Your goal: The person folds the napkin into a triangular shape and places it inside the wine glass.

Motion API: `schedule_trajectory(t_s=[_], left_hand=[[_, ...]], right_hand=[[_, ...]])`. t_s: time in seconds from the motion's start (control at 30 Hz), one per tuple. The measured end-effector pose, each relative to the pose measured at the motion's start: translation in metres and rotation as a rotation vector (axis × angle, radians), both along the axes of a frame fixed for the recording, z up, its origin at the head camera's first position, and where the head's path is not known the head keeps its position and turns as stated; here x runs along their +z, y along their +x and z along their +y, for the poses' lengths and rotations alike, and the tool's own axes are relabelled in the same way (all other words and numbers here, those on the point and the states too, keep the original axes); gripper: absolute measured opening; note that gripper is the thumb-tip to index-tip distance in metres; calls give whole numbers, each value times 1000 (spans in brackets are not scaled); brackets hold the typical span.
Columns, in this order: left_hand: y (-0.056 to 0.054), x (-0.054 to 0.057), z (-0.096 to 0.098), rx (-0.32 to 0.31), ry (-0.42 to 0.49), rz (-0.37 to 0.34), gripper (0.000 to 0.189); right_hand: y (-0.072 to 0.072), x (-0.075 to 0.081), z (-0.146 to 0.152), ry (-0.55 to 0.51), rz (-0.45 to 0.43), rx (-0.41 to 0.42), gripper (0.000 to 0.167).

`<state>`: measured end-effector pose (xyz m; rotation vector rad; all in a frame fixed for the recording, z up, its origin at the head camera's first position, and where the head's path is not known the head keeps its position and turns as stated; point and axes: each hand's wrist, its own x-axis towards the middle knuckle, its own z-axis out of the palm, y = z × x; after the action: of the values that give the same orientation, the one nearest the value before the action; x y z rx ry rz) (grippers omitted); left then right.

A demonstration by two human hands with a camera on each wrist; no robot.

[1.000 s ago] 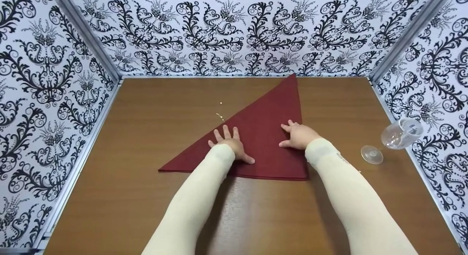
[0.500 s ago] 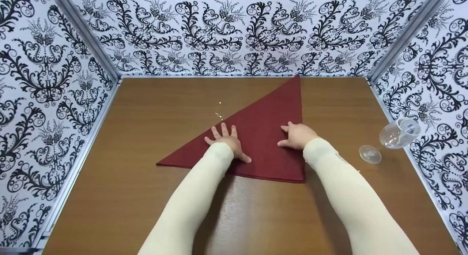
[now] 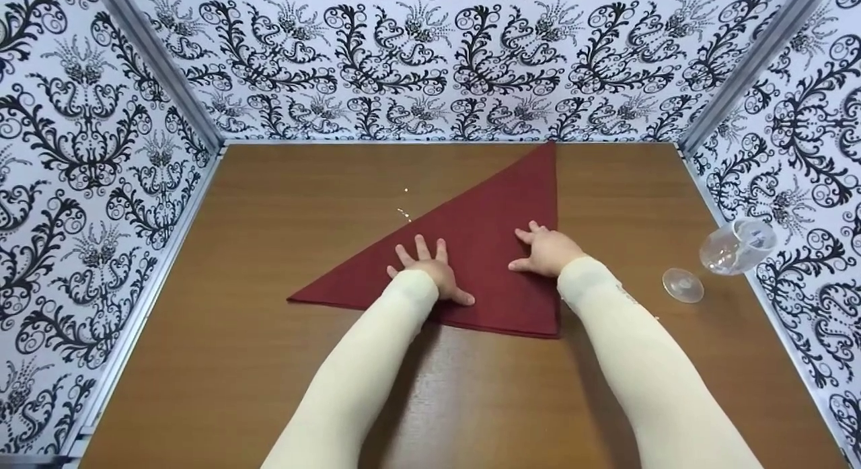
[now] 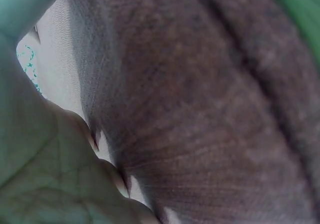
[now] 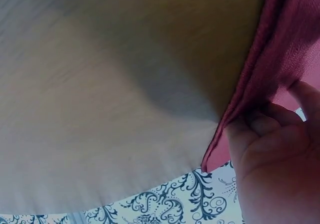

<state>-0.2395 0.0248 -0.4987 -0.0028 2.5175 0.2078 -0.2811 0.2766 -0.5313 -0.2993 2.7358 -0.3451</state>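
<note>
A dark red cloth napkin (image 3: 501, 220), folded into a triangle, lies on the wooden table, its tip pointing to the back wall and a long corner to the left. Fingers spread wide, my left hand (image 3: 434, 277) rests flat on the lower middle of the cloth. My right hand (image 3: 551, 252) touches the napkin at its right edge, thumb and fingers apart on the fabric. In the left wrist view the palm (image 4: 60, 169) hovers close over the cloth (image 4: 190, 94). The right wrist view shows the layered edge (image 5: 250, 69) beside the right fingers (image 5: 272, 116).
A clear wine glass (image 3: 736, 247) stands on the table (image 3: 202, 361) at the right, near the side wall. Small shiny marks (image 3: 403, 213) show on the wood behind the napkin. Black-and-white patterned walls (image 3: 417, 65) enclose the back and both sides.
The napkin has turned slightly: its far tip has shifted right and its left corner has moved up. My left hand slid left, then back right and a little nearer; my right hand barely moved.
</note>
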Motion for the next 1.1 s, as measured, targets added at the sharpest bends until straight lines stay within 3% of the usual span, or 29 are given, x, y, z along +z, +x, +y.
schedule_trajectory(t_s=[0.33, 1.1], left_hand=[[-3, 0, 0, -10, -12, -27, 135], [-15, -11, -11, -42, 51, 19, 137]], right_hand=[[-1, 1, 2, -6, -18, -10, 90], [4, -1, -4, 69, -19, -7, 91]])
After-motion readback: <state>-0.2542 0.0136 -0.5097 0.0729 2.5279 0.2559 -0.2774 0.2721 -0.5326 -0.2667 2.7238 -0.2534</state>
